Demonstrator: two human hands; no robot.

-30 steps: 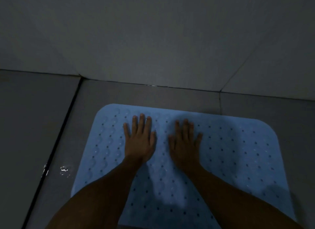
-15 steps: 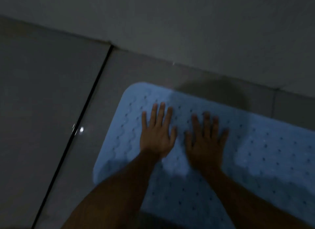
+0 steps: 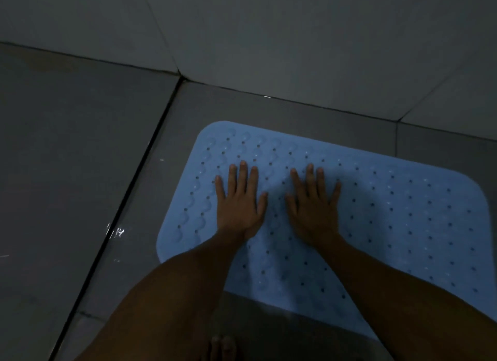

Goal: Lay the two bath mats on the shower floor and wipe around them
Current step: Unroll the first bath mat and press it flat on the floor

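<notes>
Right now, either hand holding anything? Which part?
Nothing held. Left hand and right hand lie flat, fingers straight, palms down on the blue bath mat.

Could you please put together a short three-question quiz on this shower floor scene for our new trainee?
1. True or false: both hands lie flat on the blue bath mat.
2. How many bath mats are in view?
3. The dark floor joint runs on which side of the mat: A) the person's left, B) the person's right?

Key
1. True: the left hand and the right hand press on it, fingers straight.
2. One.
3. A.
</notes>
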